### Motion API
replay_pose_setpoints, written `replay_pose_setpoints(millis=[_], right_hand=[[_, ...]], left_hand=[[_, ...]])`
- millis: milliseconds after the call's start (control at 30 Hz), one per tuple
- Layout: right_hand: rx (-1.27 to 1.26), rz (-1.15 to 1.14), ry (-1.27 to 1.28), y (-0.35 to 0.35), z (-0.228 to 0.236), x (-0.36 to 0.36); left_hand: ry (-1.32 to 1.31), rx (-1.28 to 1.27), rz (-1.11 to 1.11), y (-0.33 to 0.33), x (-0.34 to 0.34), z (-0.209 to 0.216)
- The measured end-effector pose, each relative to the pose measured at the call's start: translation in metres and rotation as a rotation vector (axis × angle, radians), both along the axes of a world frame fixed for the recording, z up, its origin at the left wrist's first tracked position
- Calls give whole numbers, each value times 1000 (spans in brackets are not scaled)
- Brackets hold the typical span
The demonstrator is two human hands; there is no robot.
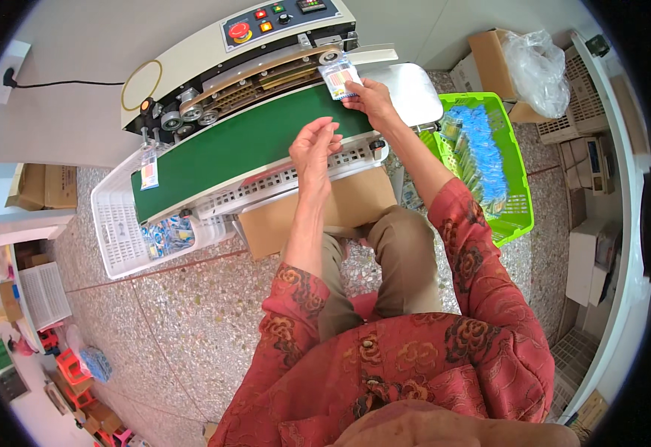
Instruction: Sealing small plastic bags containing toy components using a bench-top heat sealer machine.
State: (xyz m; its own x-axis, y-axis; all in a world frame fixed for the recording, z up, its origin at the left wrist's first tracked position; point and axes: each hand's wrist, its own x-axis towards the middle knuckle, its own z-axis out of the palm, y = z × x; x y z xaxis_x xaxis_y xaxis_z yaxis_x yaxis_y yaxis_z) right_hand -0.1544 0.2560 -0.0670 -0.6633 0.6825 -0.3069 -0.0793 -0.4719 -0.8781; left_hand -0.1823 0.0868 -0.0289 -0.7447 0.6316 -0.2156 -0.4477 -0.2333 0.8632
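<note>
Between the thumb and fingers of my right hand (371, 100) is a small flat plastic packet (338, 77), pinched by its edge. Its upper edge meets the right end of a band sealing machine (243, 82), by a small wheel (330, 56). Over the near edge of the green conveyor belt (243, 141), my left hand (313, 153) has its fingers loosely bent and apart, and I see nothing in it. Another packet (149, 170) stands upright at the belt's left end, next to the rollers.
A white basket (109, 223) under the belt's left end holds packets (172, 235). To my right, a green basket (520, 175) contains many blue-topped packets (474, 149). A metal plate (413, 93) extends past the belt. A cardboard box (362, 195) sits before my knees.
</note>
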Motion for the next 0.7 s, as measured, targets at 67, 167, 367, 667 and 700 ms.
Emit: replay_pose_setpoints(millis=[67, 167, 367, 667, 700], right_hand=[[37, 37, -16, -9, 3, -8], [109, 129, -22, -26, 12, -16], [661, 301, -272, -46, 29, 19], [380, 82, -253, -42, 0, 203], [366, 35, -277, -40, -6, 229]], left_hand=[[-10, 4, 3, 0, 1, 0], [-10, -1, -4, -3, 0, 0], [-22, -10, -1, -8, 4, -3], [-14, 16, -81, -7, -1, -6], [-10, 6, -95, -6, -3, -7]])
